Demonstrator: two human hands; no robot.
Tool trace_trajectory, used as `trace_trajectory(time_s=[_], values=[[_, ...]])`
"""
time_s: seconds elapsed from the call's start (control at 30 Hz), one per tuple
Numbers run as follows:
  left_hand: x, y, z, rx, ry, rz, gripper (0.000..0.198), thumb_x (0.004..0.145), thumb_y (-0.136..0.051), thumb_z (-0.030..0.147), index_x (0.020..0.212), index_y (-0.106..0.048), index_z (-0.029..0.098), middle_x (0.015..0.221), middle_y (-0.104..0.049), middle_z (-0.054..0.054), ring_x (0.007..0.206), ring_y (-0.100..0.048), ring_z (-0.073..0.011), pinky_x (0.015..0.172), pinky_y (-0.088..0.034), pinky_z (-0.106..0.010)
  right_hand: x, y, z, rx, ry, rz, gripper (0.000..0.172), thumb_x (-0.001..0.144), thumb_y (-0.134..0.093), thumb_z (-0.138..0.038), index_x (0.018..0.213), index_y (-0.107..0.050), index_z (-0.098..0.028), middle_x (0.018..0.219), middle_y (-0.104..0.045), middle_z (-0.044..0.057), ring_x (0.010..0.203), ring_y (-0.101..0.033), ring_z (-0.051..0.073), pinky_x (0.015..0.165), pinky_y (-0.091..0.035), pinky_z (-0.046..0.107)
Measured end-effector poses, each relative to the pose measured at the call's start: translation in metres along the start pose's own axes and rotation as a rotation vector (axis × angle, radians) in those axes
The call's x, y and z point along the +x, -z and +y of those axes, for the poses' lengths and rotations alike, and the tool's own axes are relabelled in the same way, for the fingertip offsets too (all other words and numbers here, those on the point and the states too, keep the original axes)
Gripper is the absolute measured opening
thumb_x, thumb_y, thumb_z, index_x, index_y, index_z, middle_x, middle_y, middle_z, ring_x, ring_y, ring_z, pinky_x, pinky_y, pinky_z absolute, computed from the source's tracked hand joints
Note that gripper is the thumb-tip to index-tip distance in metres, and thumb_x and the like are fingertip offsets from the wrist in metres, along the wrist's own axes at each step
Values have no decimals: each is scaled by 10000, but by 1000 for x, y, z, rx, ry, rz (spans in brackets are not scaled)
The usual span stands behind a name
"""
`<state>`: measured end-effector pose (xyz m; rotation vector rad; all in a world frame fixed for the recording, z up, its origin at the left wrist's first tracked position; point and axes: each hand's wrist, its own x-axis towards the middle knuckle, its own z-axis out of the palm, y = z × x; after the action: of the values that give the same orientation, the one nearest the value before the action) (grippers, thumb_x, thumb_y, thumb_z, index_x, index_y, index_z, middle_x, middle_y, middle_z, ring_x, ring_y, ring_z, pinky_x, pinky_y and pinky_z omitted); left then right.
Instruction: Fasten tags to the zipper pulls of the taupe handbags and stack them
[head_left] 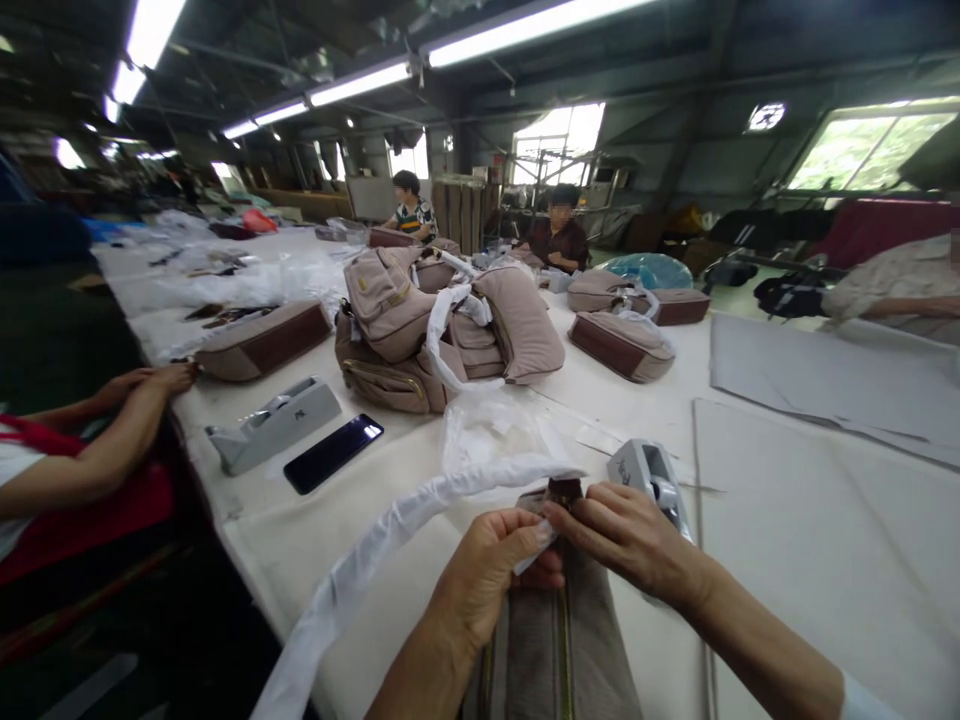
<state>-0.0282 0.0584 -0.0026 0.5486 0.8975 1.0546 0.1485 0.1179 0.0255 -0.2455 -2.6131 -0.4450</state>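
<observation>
The left hand point(491, 570) pinches a white plastic strip point(375, 550) against the top of a taupe zippered bag point(551, 650), lower centre, while the right hand point(630, 540) pinches its dark tab point(564, 490). A loosened pinch could let the strip slip; a grey tape dispenser point(649, 480) sits close enough to catch it. Fingers hide the tab's fastening, and the frame cuts off the bag's lower end

One head-worn camera faces forward and down, close above the left hand point(491, 570) and right hand point(630, 535)

Two tape dispensers point(274, 425) and one smartphone point(333, 453) lie on the table point(315, 540); four co-workers point(559, 230) sit around it.
</observation>
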Motion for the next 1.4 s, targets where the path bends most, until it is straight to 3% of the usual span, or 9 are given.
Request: trace_trajectory(time_s=[0.13,0.2,0.3,0.4,0.53,0.83,1.13,1.27,1.4], values=[[-3,-8,-7,37,-87,58,204,647,-727,292,675,-607,129,520,-608,11,472,-536,-87,520,-461,-197,-14,10,1,84,-142,15,291,946,-405,-160,1214,-518,-142,770,-618,34,649,-520,146,561,-404,280],[-5,-10,-11,40,-138,93,179,674,-702,285,649,-597,142,514,-599,25,480,-530,-78,528,-436,-178,-39,21,4,141,-530,158,275,923,-470,-201,1185,-555,-197,847,-632,31,720,-555,138,649,-436,270],[-5,-11,-15,48,-163,118,186,668,-697,289,608,-589,150,511,-595,32,501,-526,-77,550,-422,-172,-91,39,3,218,-1325,314,225,854,-543,-356,985,-653,-210,919,-631,46,810,-567,170,757,-439,310],[-5,-11,-15,47,-138,118,172,638,-711,284,611,-608,149,515,-608,27,517,-537,-89,574,-428,-184,-138,43,-4,360,-1670,200,282,742,-601,-436,801,-686,-173,872,-643,74,793,-567,217,708,-447,350],[-6,-13,-13,14,-96,126,161,608,-730,274,647,-637,148,517,-626,19,531,-557,-106,594,-446,-205,-165,25,-13,638,-1855,71,300,717,-596,-424,769,-703,-149,813,-657,72,772,-576,210,649,-467,322],[-5,-17,-16,-25,-92,169,191,575,-760,266,673,-650,145,526,-627,27,538,-559,-104,588,-466,-205,-160,1,-3,938,-2189,34,150,845,-604,-275,837,-588,-125,850,-585,13,718,-546,115,628,-469,259],[-5,-16,-17,-51,-96,147,180,591,-757,265,674,-654,143,524,-629,23,540,-562,-107,594,-468,-211,-152,9,-4,980,-2206,262,146,744,-675,-252,704,-578,-151,706,-543,-27,649,-489,96,581,-396,213],[-6,-15,-19,-48,-102,133,163,609,-743,266,667,-654,143,526,-633,13,544,-559,-110,598,-458,-210,-149,25,-26,1054,-2145,390,230,609,-740,-354,665,-600,-180,671,-556,-25,622,-474,100,550,-369,205],[-7,-15,-19,-55,-110,142,160,607,-739,272,657,-651,148,524,-627,16,542,-551,-110,607,-448,-214,-152,19,-53,1095,-2209,438,287,548,-740,-387,680,-609,-168,731,-608,16,568,-473,96,528,-367,221]])
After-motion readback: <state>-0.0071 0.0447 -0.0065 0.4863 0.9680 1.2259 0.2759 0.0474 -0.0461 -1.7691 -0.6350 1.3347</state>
